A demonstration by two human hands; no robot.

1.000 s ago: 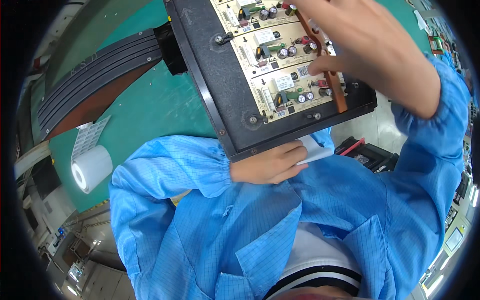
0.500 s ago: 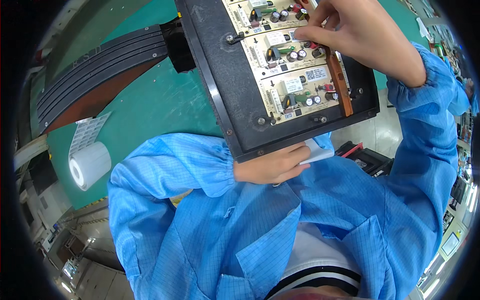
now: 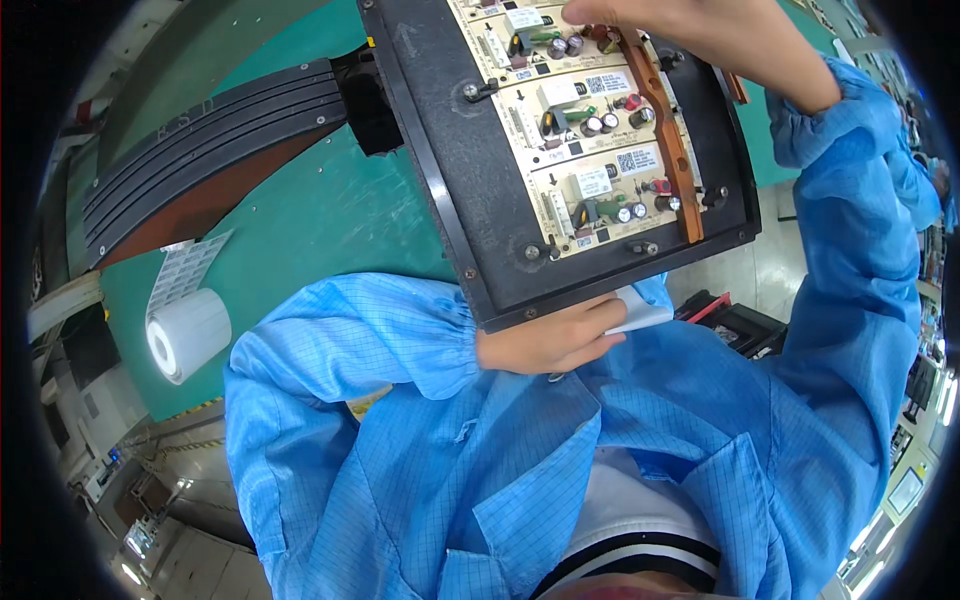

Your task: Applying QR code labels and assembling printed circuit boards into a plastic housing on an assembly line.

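Left hand [image 3: 555, 340]: curled round white sheet [image 3: 640, 311] | right hand [image 3: 690, 20]: cropped; opening, grip unclear

You have two hands in view, the left hand [image 3: 548, 338] and the right hand [image 3: 690, 20], in two blue sleeves [image 3: 385, 325]. Before you are one black tray [image 3: 480, 180], three circuit boards [image 3: 630, 192], three white box-shaped components [image 3: 592, 181], one per board, and two visible square-code labels [image 3: 637, 160]. You also have two brown pieces [image 3: 675, 150], one white roll [image 3: 197, 328], one white sheet [image 3: 642, 310] and one green worktop [image 3: 330, 210].
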